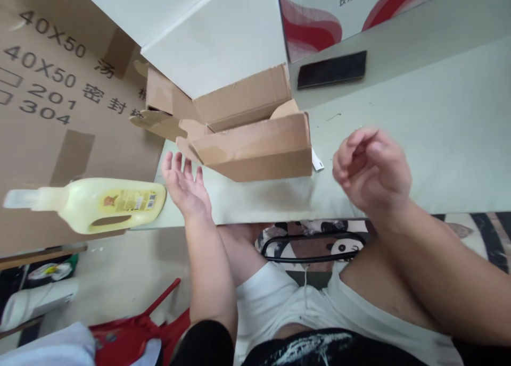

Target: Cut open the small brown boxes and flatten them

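My left hand (187,188) is raised palm up, its fingers spread and nothing in them. It is near the front left corner of an open brown cardboard box (255,156), whose flaps stand out at the left. To the left of that hand, a pale yellow bottle (115,204) with a handle, a label and a whitish cap appears lying sideways in the view. My right hand (373,166) is up at the right of the box, apart from it. Its fingers are curled in towards the thumb, slightly blurred, and I see nothing inside them.
A black phone-like slab (332,69) lies on the pale tabletop (447,121) behind my right hand. Behind the box stand a white panel (239,36) and a red and white carton (311,25). A large printed carton (72,142) rises at the left. A red stool (123,337) is below.
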Available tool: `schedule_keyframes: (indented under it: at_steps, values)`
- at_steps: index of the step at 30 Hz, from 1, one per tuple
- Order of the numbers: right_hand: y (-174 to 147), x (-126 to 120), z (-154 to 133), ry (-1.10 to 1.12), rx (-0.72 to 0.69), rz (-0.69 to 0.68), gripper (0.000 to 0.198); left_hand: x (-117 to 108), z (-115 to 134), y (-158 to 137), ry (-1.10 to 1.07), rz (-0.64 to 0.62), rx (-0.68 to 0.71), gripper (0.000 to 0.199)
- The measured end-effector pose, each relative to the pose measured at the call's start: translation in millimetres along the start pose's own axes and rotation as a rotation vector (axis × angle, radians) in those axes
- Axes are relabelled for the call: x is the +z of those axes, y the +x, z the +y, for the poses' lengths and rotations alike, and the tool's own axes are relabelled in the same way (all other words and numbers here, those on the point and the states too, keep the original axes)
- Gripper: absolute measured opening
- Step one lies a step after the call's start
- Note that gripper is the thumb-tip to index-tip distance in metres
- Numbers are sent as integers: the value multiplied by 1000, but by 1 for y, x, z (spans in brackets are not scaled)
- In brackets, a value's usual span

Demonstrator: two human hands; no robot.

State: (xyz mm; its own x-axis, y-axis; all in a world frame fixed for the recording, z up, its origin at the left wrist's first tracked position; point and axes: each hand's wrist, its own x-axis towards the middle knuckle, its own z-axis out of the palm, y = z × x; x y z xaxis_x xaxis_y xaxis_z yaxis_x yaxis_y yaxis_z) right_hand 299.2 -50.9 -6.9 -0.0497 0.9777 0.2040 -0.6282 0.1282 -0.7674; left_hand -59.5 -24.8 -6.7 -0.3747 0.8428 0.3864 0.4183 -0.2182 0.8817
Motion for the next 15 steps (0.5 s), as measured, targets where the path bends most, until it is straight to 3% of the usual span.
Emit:
schedule_keyframes:
  at_steps: [2,3,8,12,15]
  values:
    - [9,-7,9,-264,-117,232,22,11,-2,18,-59,9,70,61]
    - [12,-9,15,-392,-147,258,24,16,-2,24,-96,-1,91,61]
    - [9,-7,33,-796,-230,-3,41,38,2,21,-204,-162,176,53]
    - [3,3,32,-827,-364,-140,40,38,12,2,-129,-248,125,66]
    - [4,7,28,-795,-328,-255,42,36,16,-7,-125,-261,79,71]
